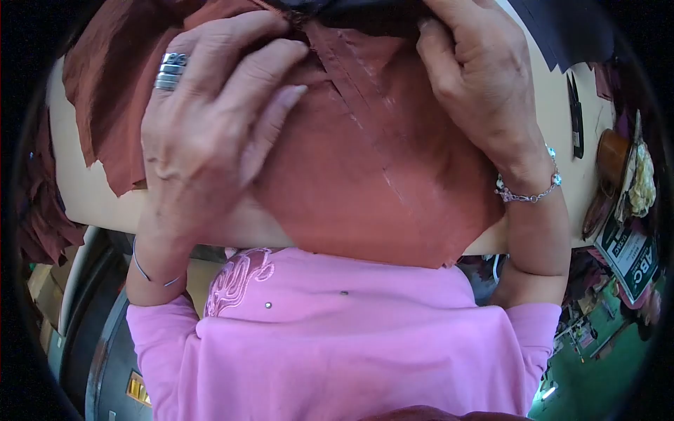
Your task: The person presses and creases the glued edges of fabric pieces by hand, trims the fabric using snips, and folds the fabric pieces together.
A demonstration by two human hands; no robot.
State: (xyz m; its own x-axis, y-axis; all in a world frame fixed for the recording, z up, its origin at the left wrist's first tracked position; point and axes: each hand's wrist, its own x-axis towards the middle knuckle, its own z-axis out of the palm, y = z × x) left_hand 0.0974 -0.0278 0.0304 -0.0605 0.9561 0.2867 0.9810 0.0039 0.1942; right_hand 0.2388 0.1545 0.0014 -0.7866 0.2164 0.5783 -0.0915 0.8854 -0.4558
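A rust-brown piece of fabric (337,189) lies spread in front of me, hanging slightly over the table's near edge. A seam with pale marks runs diagonally down it. My left hand (203,105), with silver rings, is curled at the upper end of this seam. Its fingertips are on the rust-brown fabric, while its thumb stands a little apart. Dark fabric (372,17) meets the brown fabric at the top of the view. On that dark fabric my right hand (481,77) is closed, thumb and fingers bent together at its edge. The upper fingertips of the right hand are cut off.
The pale table (554,133) extends under the fabric. A dark slim tool (576,116) lies at the right, near a brown cylindrical object (613,156). More dark cloth (572,28) is at upper right. A green-and-white ABC package (628,256) is beyond the table's right edge.
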